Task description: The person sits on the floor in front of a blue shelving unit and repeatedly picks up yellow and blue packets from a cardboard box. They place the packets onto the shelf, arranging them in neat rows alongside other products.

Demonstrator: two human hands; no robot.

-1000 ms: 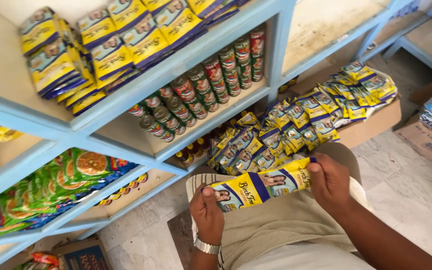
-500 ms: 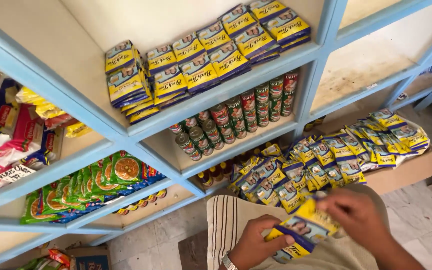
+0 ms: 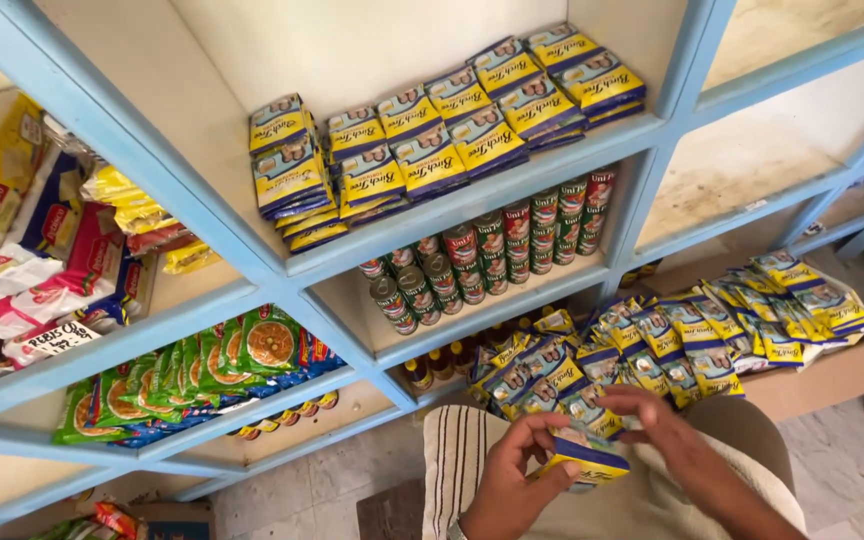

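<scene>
The left hand (image 3: pixel 507 480) rises from the bottom edge, its fingers (image 3: pixel 542 432) curled and pinching the left end of a small yellow-and-blue packet (image 3: pixel 584 458) held low at centre, over the lap. The right hand (image 3: pixel 677 440) comes in from the lower right, fingers bent and closed on the packet's top and right side. Just beyond both hands, a heap of matching packets (image 3: pixel 672 335) spills across a cardboard box (image 3: pixel 817 380) before the blue shelf (image 3: pixel 472 205).
</scene>
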